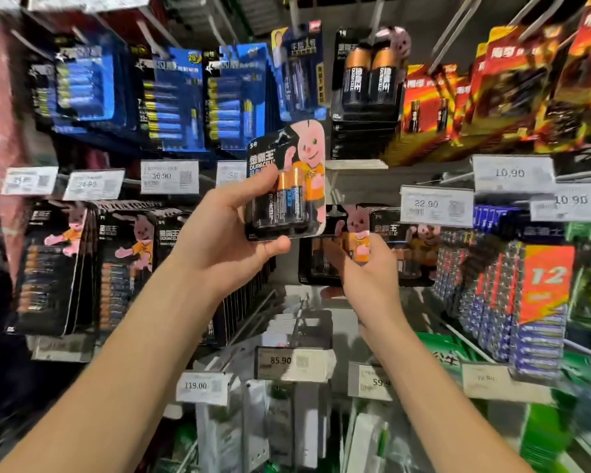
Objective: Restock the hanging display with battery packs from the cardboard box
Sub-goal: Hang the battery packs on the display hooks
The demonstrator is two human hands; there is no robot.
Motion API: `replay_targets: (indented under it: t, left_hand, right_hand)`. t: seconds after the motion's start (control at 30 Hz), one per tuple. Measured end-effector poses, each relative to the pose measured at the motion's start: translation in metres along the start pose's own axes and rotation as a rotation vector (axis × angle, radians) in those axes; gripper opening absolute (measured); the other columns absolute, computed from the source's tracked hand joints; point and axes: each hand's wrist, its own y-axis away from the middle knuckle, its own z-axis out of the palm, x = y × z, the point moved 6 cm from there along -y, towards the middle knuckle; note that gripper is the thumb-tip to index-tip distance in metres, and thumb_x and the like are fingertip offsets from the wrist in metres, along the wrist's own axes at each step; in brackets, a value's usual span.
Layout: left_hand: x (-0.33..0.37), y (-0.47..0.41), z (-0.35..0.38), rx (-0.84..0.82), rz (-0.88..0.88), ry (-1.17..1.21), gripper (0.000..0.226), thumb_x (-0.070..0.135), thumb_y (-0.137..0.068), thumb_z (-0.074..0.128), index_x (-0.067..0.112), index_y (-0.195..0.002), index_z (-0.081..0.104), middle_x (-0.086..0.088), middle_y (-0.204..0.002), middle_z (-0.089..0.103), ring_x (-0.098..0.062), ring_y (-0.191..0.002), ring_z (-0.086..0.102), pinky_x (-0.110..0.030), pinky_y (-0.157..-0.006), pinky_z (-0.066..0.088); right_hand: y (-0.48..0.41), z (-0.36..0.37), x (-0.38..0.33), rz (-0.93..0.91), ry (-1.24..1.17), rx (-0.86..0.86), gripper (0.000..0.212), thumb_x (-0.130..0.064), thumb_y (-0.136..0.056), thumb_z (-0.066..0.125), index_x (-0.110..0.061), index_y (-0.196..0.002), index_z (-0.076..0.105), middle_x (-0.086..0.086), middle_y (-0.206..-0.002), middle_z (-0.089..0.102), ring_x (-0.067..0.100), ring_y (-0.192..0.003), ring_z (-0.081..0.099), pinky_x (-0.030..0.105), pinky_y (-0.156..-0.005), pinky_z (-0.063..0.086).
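Left hand (226,233) grips battery pack (287,186), thumb on front, fingers curled under, raised at centre of hanging display (362,186). Right hand (365,271) pinches hanging pack (354,230) just below, middle row.

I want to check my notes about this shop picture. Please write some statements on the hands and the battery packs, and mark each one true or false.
1. The left hand holds a battery pack up in front of the display. True.
2. The right hand hangs idle, away from the display. False: its fingers grip a hanging pack in the row below.
3. The held battery pack is blue and yellow. False: it is black, with a pink rabbit on it.
4. The price tag to the right of the held pack reads 22.90. True.
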Motion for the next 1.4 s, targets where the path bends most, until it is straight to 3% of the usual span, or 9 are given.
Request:
replay_targets:
  t: [0.27, 0.43, 0.57, 0.67, 0.83, 0.93, 1.1, 1.23, 1.4]
  left_hand:
    - [-0.014, -0.001, -0.011, -0.029, -0.024, -0.038, 0.016, 0.025, -0.087, 0.067, 0.016, -0.094, 0.078, -0.006, -0.094, 0.074, -0.023, -0.080, 0.072, -0.022, -0.039, 0.050]
    - [-0.039, 0.004, -0.024, -0.062, -0.037, -0.117, 0.020, 0.022, -0.089, 0.066, 0.010, -0.103, 0.072, -0.007, -0.090, 0.074, -0.021, -0.073, 0.071, -0.024, -0.040, 0.052]
    - [-0.064, 0.006, -0.037, 0.002, -0.045, -0.187, 0.021, 0.018, -0.092, 0.067, 0.008, -0.110, 0.068, -0.009, -0.093, 0.075, -0.024, -0.075, 0.072, -0.028, -0.042, 0.053]
    - [-0.079, 0.007, -0.034, 0.012, -0.057, -0.208, 0.017, 0.020, -0.099, 0.062, 0.010, -0.112, 0.067, -0.007, -0.093, 0.076, -0.021, -0.076, 0.071, -0.029, -0.045, 0.052]
    - [-0.090, -0.003, -0.012, -0.023, 0.016, -0.281, 0.023, 0.028, -0.103, 0.056, 0.015, -0.120, 0.066, -0.006, -0.107, 0.077, -0.019, -0.090, 0.074, -0.035, -0.064, 0.058]
    - [-0.081, -0.016, -0.012, 0.002, 0.116, -0.444, 0.019, 0.034, -0.102, 0.059, 0.021, -0.114, 0.066, -0.002, -0.107, 0.077, -0.021, -0.099, 0.074, -0.046, -0.082, 0.060]
    - [-0.066, -0.030, -0.012, 0.081, 0.135, -0.459, 0.021, 0.028, -0.104, 0.056, 0.008, -0.104, 0.062, -0.008, -0.090, 0.068, -0.012, -0.064, 0.069, -0.028, -0.050, 0.054]
    - [-0.067, -0.038, -0.013, 0.112, 0.143, -0.472, 0.025, 0.029, -0.104, 0.055, 0.006, -0.109, 0.061, -0.014, -0.097, 0.070, -0.015, -0.066, 0.070, -0.030, -0.052, 0.056]
    - [-0.083, -0.047, -0.014, 0.123, 0.060, -0.465, 0.026, 0.031, -0.105, 0.055, 0.007, -0.110, 0.062, -0.014, -0.102, 0.074, -0.026, -0.069, 0.073, -0.033, -0.054, 0.059]
  right_hand:
    - [-0.002, 0.008, 0.029, 0.244, -0.120, 0.062, 0.034, -0.028, -0.087, 0.080, -0.007, -0.110, 0.067, 0.010, -0.103, 0.071, 0.010, -0.064, 0.073, 0.049, -0.073, 0.064]
    - [0.012, -0.011, 0.051, 0.328, -0.086, 0.095, 0.021, -0.025, -0.090, 0.075, -0.009, -0.102, 0.068, 0.009, -0.098, 0.077, 0.025, -0.093, 0.075, 0.045, -0.085, 0.061]
    - [0.047, -0.026, 0.044, 0.360, -0.169, 0.071, 0.029, -0.017, -0.092, 0.072, -0.010, -0.119, 0.063, 0.010, -0.115, 0.072, 0.022, -0.106, 0.070, 0.041, -0.095, 0.058]
    - [0.072, -0.019, 0.018, 0.294, -0.280, -0.089, 0.027, -0.027, -0.094, 0.069, -0.016, -0.119, 0.067, 0.004, -0.118, 0.073, 0.019, -0.115, 0.066, 0.042, -0.098, 0.055]
    - [0.077, -0.005, -0.013, 0.130, -0.117, -0.096, 0.017, -0.016, -0.098, 0.065, -0.010, -0.113, 0.065, -0.003, -0.093, 0.074, 0.018, -0.083, 0.070, 0.038, -0.079, 0.063]
    - [0.064, -0.008, -0.019, 0.146, -0.128, -0.058, 0.012, -0.013, -0.100, 0.061, -0.009, -0.112, 0.065, 0.016, -0.111, 0.071, 0.035, -0.091, 0.067, 0.043, -0.073, 0.064]
    - [0.043, -0.005, -0.023, 0.143, -0.108, -0.040, 0.012, -0.016, -0.100, 0.062, -0.012, -0.111, 0.065, 0.018, -0.114, 0.070, 0.045, -0.105, 0.067, 0.038, -0.067, 0.064]
    - [0.034, -0.005, -0.024, 0.142, -0.087, -0.046, 0.010, -0.016, -0.101, 0.061, -0.012, -0.109, 0.065, 0.017, -0.113, 0.070, 0.041, -0.095, 0.072, 0.034, -0.065, 0.063]
    - [0.029, -0.007, -0.009, 0.209, -0.097, -0.044, 0.010, -0.015, -0.101, 0.060, -0.010, -0.108, 0.065, 0.017, -0.110, 0.072, 0.033, -0.075, 0.072, 0.048, -0.074, 0.063]
